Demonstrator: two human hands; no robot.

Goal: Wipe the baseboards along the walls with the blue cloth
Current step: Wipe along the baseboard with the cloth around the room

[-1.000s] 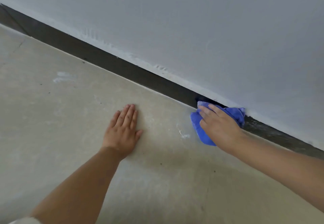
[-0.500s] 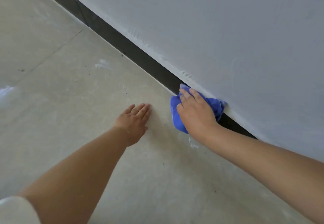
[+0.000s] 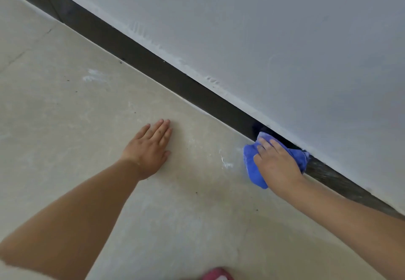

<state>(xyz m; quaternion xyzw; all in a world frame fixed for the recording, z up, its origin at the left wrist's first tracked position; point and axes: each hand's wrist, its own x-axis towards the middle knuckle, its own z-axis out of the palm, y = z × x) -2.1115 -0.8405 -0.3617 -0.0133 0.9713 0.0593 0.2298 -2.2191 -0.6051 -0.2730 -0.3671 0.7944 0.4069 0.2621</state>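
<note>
A dark baseboard (image 3: 153, 67) runs diagonally from the upper left to the lower right, between the beige floor and the pale grey wall. My right hand (image 3: 277, 162) presses a bunched blue cloth (image 3: 252, 168) against the baseboard where it meets the floor. The cloth pokes out left of and beyond my fingers. My left hand (image 3: 149, 148) lies flat on the floor, fingers together, holding nothing, well to the left of the cloth. The baseboard to the right of the cloth looks streaked and greyish.
The pale grey wall (image 3: 285, 38) fills the upper right. White smears mark the floor (image 3: 65, 126) near the cloth and further left at a paint smear (image 3: 94, 75). A pink object (image 3: 217, 275) shows at the bottom edge.
The view has swung between frames. My right hand with the cloth has slid along the baseboard. My left hand stays flat on the floor, now further from the cloth.
</note>
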